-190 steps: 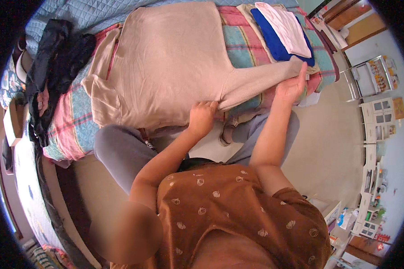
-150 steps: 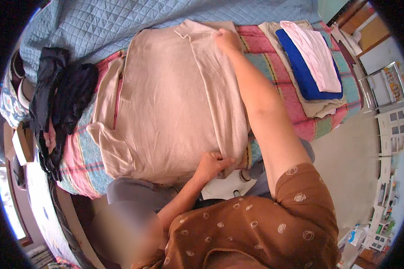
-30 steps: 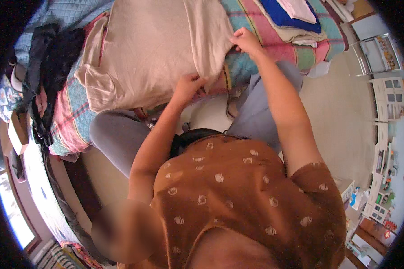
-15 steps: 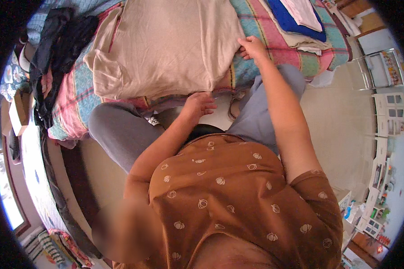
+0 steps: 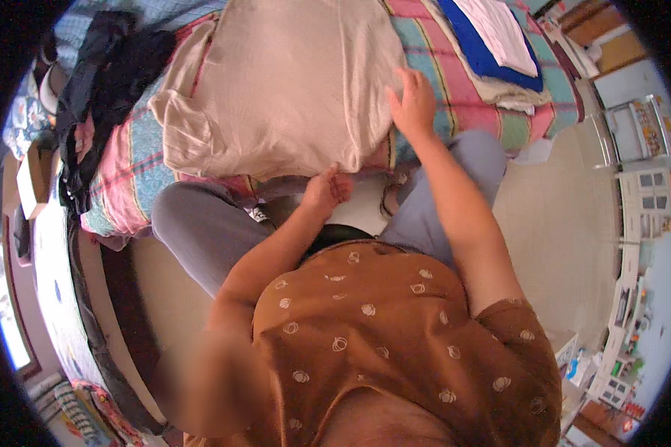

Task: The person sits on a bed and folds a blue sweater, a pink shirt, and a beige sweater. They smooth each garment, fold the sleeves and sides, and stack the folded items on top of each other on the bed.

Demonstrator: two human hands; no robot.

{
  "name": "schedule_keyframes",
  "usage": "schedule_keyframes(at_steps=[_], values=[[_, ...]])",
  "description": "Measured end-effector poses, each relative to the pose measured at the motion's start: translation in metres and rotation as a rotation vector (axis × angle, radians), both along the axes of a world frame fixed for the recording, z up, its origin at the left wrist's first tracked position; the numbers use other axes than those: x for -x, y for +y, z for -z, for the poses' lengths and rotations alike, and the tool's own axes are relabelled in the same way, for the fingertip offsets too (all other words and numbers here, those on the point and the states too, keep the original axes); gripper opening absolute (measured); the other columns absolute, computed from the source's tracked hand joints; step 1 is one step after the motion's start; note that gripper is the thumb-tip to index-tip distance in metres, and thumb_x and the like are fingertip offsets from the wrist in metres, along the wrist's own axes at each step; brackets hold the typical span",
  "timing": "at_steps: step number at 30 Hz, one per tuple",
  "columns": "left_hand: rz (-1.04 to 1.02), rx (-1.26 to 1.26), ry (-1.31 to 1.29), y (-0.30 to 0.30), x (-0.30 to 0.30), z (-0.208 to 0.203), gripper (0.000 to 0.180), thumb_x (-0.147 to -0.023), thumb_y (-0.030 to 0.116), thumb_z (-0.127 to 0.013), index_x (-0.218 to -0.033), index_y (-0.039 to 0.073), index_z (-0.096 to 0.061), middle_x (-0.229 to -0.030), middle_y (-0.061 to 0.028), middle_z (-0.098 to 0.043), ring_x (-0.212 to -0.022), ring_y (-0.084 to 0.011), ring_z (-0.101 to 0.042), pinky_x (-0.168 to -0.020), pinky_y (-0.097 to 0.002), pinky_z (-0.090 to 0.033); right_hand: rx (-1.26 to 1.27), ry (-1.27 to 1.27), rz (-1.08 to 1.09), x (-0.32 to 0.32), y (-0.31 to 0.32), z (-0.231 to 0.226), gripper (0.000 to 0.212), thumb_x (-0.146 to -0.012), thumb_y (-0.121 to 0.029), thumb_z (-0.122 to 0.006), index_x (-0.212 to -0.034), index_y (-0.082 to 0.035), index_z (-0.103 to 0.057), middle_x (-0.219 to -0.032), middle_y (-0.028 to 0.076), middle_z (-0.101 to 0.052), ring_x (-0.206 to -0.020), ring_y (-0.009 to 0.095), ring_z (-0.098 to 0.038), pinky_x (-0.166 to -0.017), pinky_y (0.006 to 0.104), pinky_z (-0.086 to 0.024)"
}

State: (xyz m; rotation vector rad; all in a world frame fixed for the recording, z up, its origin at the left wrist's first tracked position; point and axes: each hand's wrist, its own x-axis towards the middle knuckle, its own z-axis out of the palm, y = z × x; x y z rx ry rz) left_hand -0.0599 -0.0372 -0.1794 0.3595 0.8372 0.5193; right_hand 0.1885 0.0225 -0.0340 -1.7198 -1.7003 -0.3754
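Note:
A beige long-sleeved top (image 5: 283, 89) lies spread on the plaid bedcover, its lower edge toward me and one sleeve bunched at its left. Along its right side a strip of fabric lies folded inward. My left hand (image 5: 326, 195) is closed at the near edge, its fingertips pinching the cloth near the right corner. At the right side of the top is my right hand (image 5: 414, 108), thumb and forefinger apart, close to or lightly touching the fabric.
A stack of folded clothes (image 5: 492, 52), white, blue and beige, sits at the far right of the plaid bedcover (image 5: 462, 112). Dark garments (image 5: 101, 97) lie heaped at the left. My knees are against the bed's near side. White cabinets (image 5: 641, 201) stand along the right.
My right hand has let go of the top's right edge and opened, shifting slightly left. My left hand has moved from loose fingers below the near edge to pinching the cloth there.

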Motion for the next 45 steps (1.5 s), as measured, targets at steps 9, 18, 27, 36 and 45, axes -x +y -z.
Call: schedule_keyframes(at_steps=[9,18,27,36,45], values=[[0.387,-0.733,0.244,0.023,0.042,-0.099,0.032,-0.096,0.034,-0.059,-0.093,0.003,-0.064,-0.081,-0.0050,-0.065,-0.072,-0.0158,-0.063,-0.069,-0.0314,-0.054,0.413,-0.295,-0.044,0.039,0.007,0.035,0.076,-0.091,-0.059,-0.049,-0.152,-0.019,-0.029,-0.159,0.007,-0.022,-0.147,0.029,-0.017,-0.117,0.0561,-0.009],[-0.295,-0.998,0.715,0.163,0.210,-0.207,0.029,-0.087,0.033,-0.063,-0.093,0.005,-0.069,-0.085,-0.0026,-0.067,-0.077,-0.0147,-0.061,-0.066,-0.0287,-0.046,0.399,-0.264,-0.086,0.075,0.006,0.035,0.077,-0.088,-0.055,-0.056,-0.150,-0.015,-0.032,-0.158,0.015,-0.022,-0.147,0.036,-0.015,-0.115,0.0597,-0.008],[-0.022,-0.940,0.509,0.111,0.140,-0.148,0.026,-0.094,0.025,-0.061,-0.108,0.004,-0.068,-0.090,-0.0036,-0.068,-0.077,-0.0126,-0.062,-0.072,-0.0259,-0.049,-0.213,0.173,-0.002,0.022,0.026,0.039,0.057,-0.085,-0.026,-0.069,-0.134,-0.007,-0.049,-0.143,0.020,-0.043,-0.133,0.035,-0.041,-0.109,0.0493,-0.030],[0.380,-0.717,0.223,0.047,0.007,-0.114,0.047,-0.089,0.026,-0.069,-0.122,-0.005,-0.059,-0.110,-0.0084,-0.065,-0.104,-0.0175,-0.059,-0.092,-0.0314,-0.047,-0.111,1.620,0.031,-0.009,0.029,0.046,0.043,-0.089,-0.009,-0.064,-0.127,0.005,-0.050,-0.127,0.015,-0.056,-0.114,0.026,-0.054,-0.098,0.0385,-0.043],[0.176,-0.845,0.487,0.051,-0.028,-0.090,0.020,-0.079,0.015,-0.072,-0.088,-0.001,-0.064,-0.081,-0.0039,-0.066,-0.076,-0.0127,-0.060,-0.067,-0.0298,-0.048,-0.010,1.409,0.030,-0.009,0.039,0.034,0.037,-0.087,-0.019,-0.068,-0.118,0.001,-0.061,-0.122,0.013,-0.059,-0.110,0.024,-0.057,-0.094,0.0355,-0.045]])
